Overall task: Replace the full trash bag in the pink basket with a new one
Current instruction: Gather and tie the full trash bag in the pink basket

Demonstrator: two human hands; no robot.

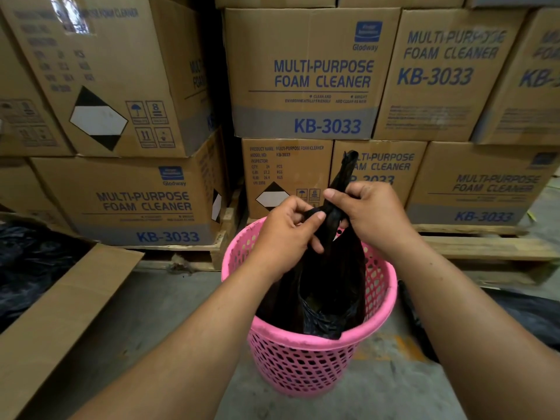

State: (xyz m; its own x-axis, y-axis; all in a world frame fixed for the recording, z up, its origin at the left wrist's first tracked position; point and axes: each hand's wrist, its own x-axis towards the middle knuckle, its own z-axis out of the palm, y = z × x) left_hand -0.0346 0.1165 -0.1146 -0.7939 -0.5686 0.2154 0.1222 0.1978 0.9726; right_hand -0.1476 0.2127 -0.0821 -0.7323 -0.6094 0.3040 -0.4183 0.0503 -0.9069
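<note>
A pink perforated plastic basket (306,356) stands on the concrete floor in the middle. A black trash bag (330,286) fills it, its top gathered into a twisted neck rising above the rim. My left hand (285,234) and my right hand (372,216) both grip that gathered neck just above the basket, the left slightly lower. One bag end sticks up above my right hand. The bag's lower part is hidden inside the basket.
Stacked brown cartons (306,74) marked foam cleaner sit on wooden pallets (485,247) right behind the basket. An open cardboard box flap (63,316) lies at the left with black plastic (27,262) inside. More black plastic (521,316) lies on the floor at the right.
</note>
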